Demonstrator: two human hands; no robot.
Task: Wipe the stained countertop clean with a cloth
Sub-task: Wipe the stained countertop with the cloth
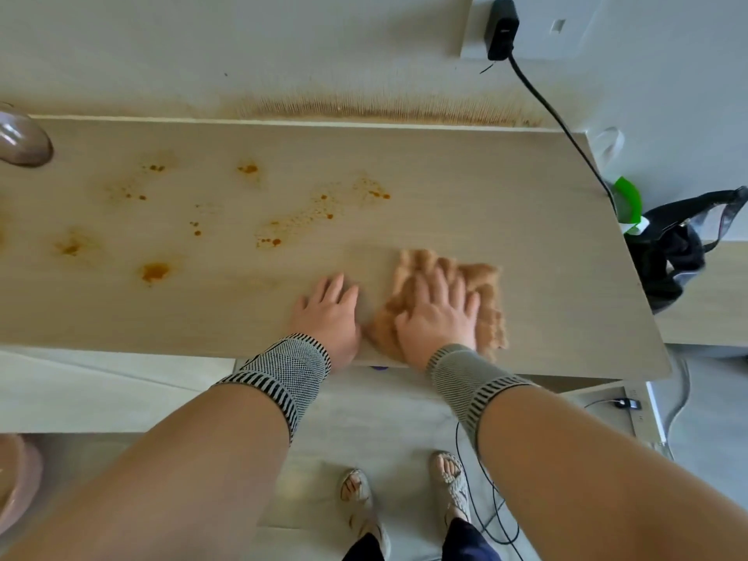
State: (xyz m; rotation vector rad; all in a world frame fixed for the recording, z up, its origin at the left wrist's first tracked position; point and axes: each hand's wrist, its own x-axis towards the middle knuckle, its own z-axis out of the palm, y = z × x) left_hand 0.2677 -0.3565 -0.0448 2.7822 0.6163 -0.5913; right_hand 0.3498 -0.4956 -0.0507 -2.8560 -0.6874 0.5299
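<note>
A pale wood countertop (506,188) runs across the view, marked with several orange-brown stains (154,272) on its left and middle part. A tan cloth (485,285) lies flat near the front edge, right of centre. My right hand (439,311) presses on the cloth with fingers spread and straight. Just left of the cloth, my left hand (330,311) rests flat on the bare wood, its fingers straight. Both wrists wear striped knitted bands.
A brownish stain band (384,111) runs along the wall base behind the counter. A black charger (502,30) sits in a wall socket, its cable trailing over the right end. A black bag (676,253) sits beyond the right edge. A shiny rounded object (20,141) sits far left.
</note>
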